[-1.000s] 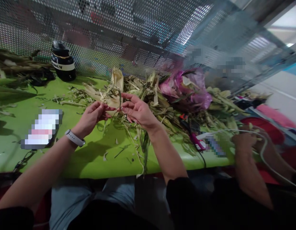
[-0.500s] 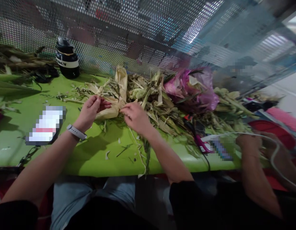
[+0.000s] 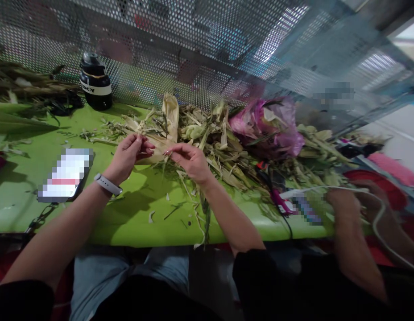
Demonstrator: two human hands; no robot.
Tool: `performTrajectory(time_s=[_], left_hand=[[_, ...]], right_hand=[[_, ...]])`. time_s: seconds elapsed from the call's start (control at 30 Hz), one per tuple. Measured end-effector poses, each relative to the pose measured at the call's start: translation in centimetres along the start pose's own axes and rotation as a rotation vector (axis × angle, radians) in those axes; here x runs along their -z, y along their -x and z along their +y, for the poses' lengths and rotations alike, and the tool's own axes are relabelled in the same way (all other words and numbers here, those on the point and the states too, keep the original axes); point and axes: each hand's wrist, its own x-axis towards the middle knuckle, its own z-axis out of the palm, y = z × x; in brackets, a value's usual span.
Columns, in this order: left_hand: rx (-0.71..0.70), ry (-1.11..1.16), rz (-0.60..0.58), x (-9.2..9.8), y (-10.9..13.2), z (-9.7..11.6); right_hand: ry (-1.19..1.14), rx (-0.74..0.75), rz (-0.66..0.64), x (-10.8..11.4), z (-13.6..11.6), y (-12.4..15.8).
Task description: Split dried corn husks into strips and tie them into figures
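Fingers of the right hand (image 3: 194, 164), spread in the frame from a second ago, have been brought together at a pale husk (image 3: 156, 157). At the far left, dried leaves (image 3: 29, 91) are heaped on the green tabletop (image 3: 123, 218), with a long green leaf (image 3: 19, 124) laid in front. A phone (image 3: 67, 173), its screen blurred out, is set down nearer the front edge, and a black bottle (image 3: 96, 84) is stood upright farther back. On the wrist of the left hand (image 3: 125, 154) a watch (image 3: 106, 184) with a light strap is worn; thumb and forefinger are brought close, but whether anything is gripped cannot be told. The pale husk is spread between both hands, low over the tabletop, its right edge pinched between the right thumb and fingertips. Just beyond, husks (image 3: 210, 129) are piled, with a pink plastic bag (image 3: 257, 127) lying against them. Farther right, a co-worker's hand (image 3: 344, 200) is rested near a white cable (image 3: 330, 188), its grip unclear.
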Motion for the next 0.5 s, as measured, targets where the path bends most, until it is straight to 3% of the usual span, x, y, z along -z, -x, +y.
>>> performTrajectory(time_s=[0.1, 0.2, 0.33, 0.5], left_hand=[[0.037, -0.027, -0.067, 0.0, 0.2, -0.2], [0.084, -0.038, -0.137, -0.3, 0.4, -0.5], [0.119, -0.008, -0.179, -0.7, 0.6, -0.8], [0.101, 0.007, -0.133, -0.8, 0.6, -1.1]], right_hand=[[-0.124, -0.128, 0.182, 0.2, 0.4, -0.2], [-0.183, -0.15, 0.271, -0.1, 1.2, -0.5], [-0.168, -0.163, 0.285, -0.6, 1.5, -0.9], [-0.161, -0.182, 0.282, -1.0, 1.1, -1.6]])
